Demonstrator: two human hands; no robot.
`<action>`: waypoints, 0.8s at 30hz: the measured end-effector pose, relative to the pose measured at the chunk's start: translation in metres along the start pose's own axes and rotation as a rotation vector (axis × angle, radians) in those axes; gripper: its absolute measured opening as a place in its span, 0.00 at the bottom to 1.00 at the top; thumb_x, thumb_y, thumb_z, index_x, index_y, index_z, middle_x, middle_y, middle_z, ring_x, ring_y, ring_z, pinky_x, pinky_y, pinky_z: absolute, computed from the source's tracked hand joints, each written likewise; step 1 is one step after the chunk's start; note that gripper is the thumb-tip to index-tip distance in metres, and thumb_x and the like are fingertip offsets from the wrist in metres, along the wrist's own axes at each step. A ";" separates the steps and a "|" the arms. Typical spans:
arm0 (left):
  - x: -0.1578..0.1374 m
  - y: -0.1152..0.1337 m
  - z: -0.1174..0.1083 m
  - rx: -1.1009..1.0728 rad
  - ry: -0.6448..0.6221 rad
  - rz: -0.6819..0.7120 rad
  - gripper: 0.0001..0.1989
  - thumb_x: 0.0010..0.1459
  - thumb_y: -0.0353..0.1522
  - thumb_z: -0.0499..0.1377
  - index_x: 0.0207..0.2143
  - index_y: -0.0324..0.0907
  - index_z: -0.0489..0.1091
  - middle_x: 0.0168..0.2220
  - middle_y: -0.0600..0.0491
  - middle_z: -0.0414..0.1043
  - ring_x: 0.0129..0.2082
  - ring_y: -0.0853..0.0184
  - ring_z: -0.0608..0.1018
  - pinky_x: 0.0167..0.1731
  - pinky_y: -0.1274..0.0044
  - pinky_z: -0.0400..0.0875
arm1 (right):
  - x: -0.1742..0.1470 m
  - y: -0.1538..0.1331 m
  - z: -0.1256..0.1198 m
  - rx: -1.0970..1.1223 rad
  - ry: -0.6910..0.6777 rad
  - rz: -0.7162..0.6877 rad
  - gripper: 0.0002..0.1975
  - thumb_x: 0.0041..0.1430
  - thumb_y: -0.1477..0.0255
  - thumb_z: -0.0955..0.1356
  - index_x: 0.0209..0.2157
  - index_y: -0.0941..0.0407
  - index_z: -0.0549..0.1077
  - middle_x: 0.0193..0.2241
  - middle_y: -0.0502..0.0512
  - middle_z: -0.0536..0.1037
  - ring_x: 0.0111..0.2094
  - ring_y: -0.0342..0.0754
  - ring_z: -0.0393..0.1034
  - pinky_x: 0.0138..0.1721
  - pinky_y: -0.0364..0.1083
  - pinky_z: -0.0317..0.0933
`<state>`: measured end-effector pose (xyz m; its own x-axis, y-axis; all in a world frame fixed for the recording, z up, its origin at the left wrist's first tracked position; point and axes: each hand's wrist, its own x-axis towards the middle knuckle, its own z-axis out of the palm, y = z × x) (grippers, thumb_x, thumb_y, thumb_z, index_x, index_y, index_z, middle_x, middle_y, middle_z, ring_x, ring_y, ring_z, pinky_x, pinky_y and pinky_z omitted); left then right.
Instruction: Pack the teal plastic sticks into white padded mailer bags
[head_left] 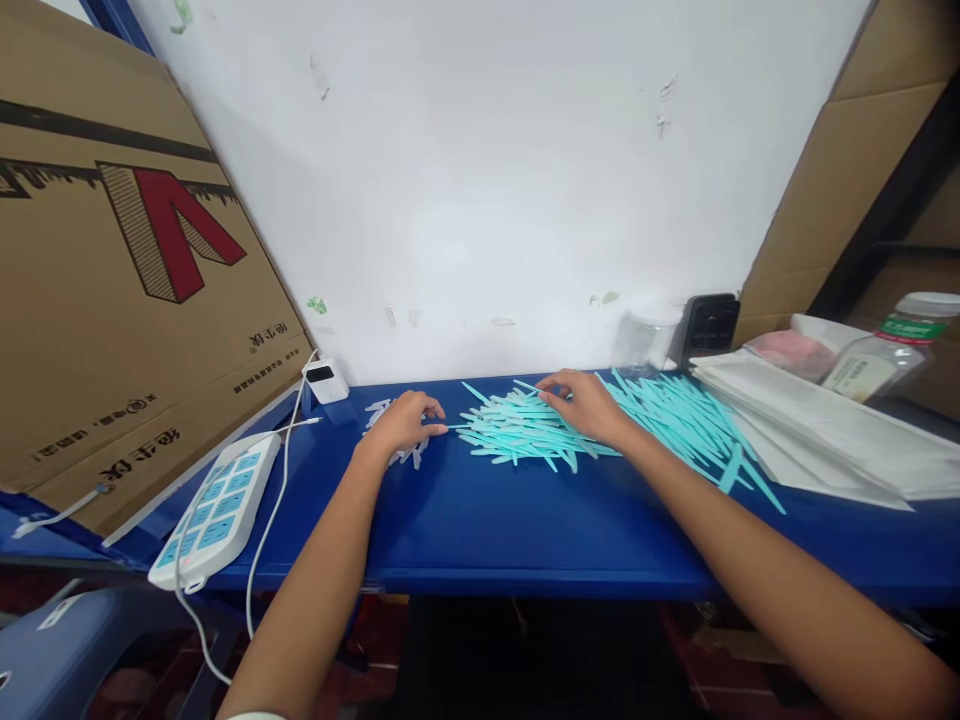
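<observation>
My left hand [409, 422] is over a small heap of translucent plastic pieces [380, 408] on the blue table. Its thumb and fingers close at the end of a thin teal plastic stick [456, 427] that juts left from a pile. That pile of teal sticks [517, 430], several with pale ends, lies between my hands. At the pile's back right edge, my right hand [574, 395] pinches another teal stick [527, 386] between thumb and fingers. Under and beyond my right forearm spreads a second pile of longer-looking teal sticks [675, 415].
A white power strip [217, 510] with cables lies at left, near a small white device [325, 381] and a large cardboard box [142, 260]. At right are a clear jar [649, 338], a black device [710, 328], white paper sheets [817, 430] and a bottle [885, 350]. A white wall [465, 180] stands behind.
</observation>
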<state>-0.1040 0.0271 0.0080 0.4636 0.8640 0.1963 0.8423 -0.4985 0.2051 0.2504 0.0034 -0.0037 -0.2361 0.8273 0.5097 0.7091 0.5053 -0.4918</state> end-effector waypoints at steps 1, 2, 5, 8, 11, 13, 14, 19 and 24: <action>0.000 -0.004 0.001 0.002 -0.033 0.000 0.13 0.56 0.40 0.68 0.42 0.45 0.81 0.41 0.48 0.78 0.45 0.55 0.77 0.42 0.71 0.70 | 0.000 0.001 0.001 -0.005 -0.002 -0.002 0.10 0.66 0.71 0.69 0.44 0.55 0.81 0.41 0.56 0.83 0.37 0.50 0.76 0.40 0.48 0.67; 0.000 -0.006 0.002 -0.001 -0.056 0.000 0.12 0.56 0.39 0.68 0.41 0.45 0.81 0.42 0.48 0.78 0.46 0.55 0.77 0.42 0.71 0.70 | 0.000 0.001 0.002 -0.008 -0.008 -0.003 0.10 0.65 0.71 0.69 0.45 0.55 0.82 0.41 0.56 0.83 0.36 0.50 0.76 0.41 0.47 0.67; 0.002 -0.002 0.006 -0.020 -0.081 -0.005 0.07 0.57 0.36 0.66 0.37 0.45 0.80 0.41 0.47 0.78 0.45 0.56 0.78 0.41 0.72 0.69 | 0.000 0.001 0.005 0.013 -0.030 0.004 0.10 0.65 0.72 0.69 0.45 0.55 0.82 0.41 0.55 0.84 0.37 0.50 0.77 0.40 0.47 0.67; 0.004 0.004 0.007 -0.037 -0.077 -0.023 0.04 0.60 0.33 0.63 0.34 0.43 0.79 0.39 0.47 0.79 0.43 0.57 0.79 0.41 0.72 0.70 | 0.000 0.002 0.007 0.054 -0.026 0.002 0.10 0.65 0.72 0.69 0.44 0.54 0.82 0.41 0.53 0.85 0.40 0.51 0.78 0.42 0.48 0.68; 0.003 0.003 0.004 -0.067 -0.057 -0.053 0.05 0.61 0.32 0.62 0.33 0.43 0.78 0.38 0.48 0.80 0.40 0.59 0.80 0.40 0.73 0.70 | 0.000 0.004 0.009 0.082 -0.028 -0.006 0.09 0.64 0.70 0.70 0.43 0.53 0.83 0.41 0.53 0.85 0.42 0.52 0.78 0.45 0.49 0.69; 0.001 -0.001 0.000 -0.087 -0.030 -0.080 0.06 0.61 0.33 0.61 0.33 0.43 0.77 0.36 0.48 0.80 0.38 0.60 0.80 0.39 0.73 0.70 | -0.001 0.004 0.009 0.097 -0.036 -0.006 0.09 0.64 0.70 0.70 0.42 0.53 0.83 0.40 0.53 0.85 0.43 0.52 0.79 0.46 0.50 0.70; 0.000 -0.002 -0.002 -0.090 -0.014 -0.089 0.06 0.61 0.34 0.61 0.33 0.43 0.77 0.36 0.49 0.80 0.37 0.60 0.80 0.38 0.73 0.70 | -0.002 0.003 0.009 0.104 -0.041 -0.004 0.09 0.64 0.69 0.70 0.41 0.54 0.83 0.40 0.53 0.85 0.43 0.53 0.79 0.46 0.50 0.70; 0.000 0.001 -0.006 -0.088 0.128 -0.077 0.08 0.63 0.36 0.61 0.35 0.42 0.77 0.36 0.48 0.80 0.36 0.60 0.80 0.37 0.73 0.70 | -0.002 -0.003 0.004 0.108 -0.077 -0.003 0.11 0.66 0.67 0.68 0.42 0.54 0.83 0.43 0.56 0.85 0.43 0.54 0.79 0.45 0.51 0.71; 0.006 0.036 0.004 -0.201 0.340 0.127 0.09 0.68 0.37 0.58 0.43 0.44 0.77 0.39 0.50 0.81 0.40 0.61 0.80 0.42 0.72 0.71 | 0.000 -0.009 -0.003 0.158 -0.010 0.012 0.16 0.67 0.61 0.67 0.43 0.55 0.84 0.41 0.56 0.86 0.38 0.53 0.78 0.42 0.50 0.70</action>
<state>-0.0700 0.0144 0.0131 0.4152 0.7391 0.5305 0.6982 -0.6327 0.3350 0.2459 -0.0022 0.0032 -0.2354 0.8357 0.4962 0.5989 0.5268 -0.6031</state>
